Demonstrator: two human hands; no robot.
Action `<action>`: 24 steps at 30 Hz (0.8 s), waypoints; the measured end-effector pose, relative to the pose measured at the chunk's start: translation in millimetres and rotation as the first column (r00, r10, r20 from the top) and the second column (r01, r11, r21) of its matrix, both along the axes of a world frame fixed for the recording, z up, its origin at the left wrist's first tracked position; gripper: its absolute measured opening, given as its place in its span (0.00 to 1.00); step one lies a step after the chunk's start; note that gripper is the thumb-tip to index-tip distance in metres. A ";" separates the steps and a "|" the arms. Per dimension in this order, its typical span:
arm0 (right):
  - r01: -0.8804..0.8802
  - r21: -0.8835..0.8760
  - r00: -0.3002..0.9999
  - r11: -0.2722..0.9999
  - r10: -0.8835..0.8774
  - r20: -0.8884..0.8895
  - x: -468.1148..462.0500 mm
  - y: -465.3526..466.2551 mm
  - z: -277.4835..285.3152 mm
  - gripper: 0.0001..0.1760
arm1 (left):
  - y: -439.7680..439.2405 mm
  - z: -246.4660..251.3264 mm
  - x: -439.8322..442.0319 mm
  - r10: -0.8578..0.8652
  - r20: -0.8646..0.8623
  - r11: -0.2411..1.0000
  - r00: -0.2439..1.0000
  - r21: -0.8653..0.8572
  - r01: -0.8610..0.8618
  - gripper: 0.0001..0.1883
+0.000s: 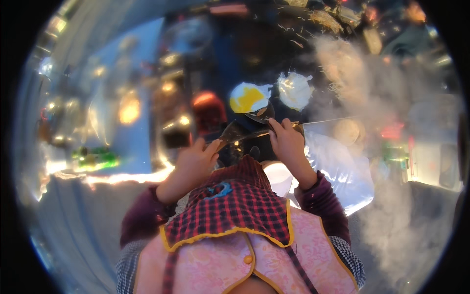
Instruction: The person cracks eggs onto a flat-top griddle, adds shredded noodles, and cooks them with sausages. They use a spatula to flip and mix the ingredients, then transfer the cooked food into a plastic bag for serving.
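Observation:
On a dark griddle [253, 66] lie two eggs. One egg [249, 97] shows a spread yellow yolk and a white rim; the other egg [295, 91] looks mostly white with ragged edges. My right hand [288, 143] grips a spatula [263, 113], whose blade touches or lies just under the near edge of the yolky egg. Around the handle of a second spatula [233, 132] my left hand [194, 165] is closed. That blade sits near the griddle's front edge, apart from both eggs.
A heap of pale food strands [343, 70] steams at the griddle's right. A clear plastic bag [337, 169] and a white container [277, 176] are beside my right forearm. A red container [209, 110] and blurred green objects [95, 157] are to the left.

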State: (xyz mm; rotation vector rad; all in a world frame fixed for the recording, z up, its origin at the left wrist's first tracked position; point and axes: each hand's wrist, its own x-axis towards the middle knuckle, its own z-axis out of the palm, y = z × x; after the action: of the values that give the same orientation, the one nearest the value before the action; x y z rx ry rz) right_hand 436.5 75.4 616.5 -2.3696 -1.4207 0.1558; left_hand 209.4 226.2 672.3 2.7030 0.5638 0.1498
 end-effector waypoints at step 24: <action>-0.131 0.180 0.991 0.975 0.128 0.028 56.5 -4.1 31.2 0.20 | 15.3 -67.5 41.5 0.130 0.364 0.990 0.922 -0.103 -0.099 0.20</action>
State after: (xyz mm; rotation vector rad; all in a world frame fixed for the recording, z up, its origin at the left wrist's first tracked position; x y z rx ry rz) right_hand 493.0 71.3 647.7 -2.1373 -1.5285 0.0391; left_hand 250.9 241.6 604.8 2.4708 0.5949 0.6396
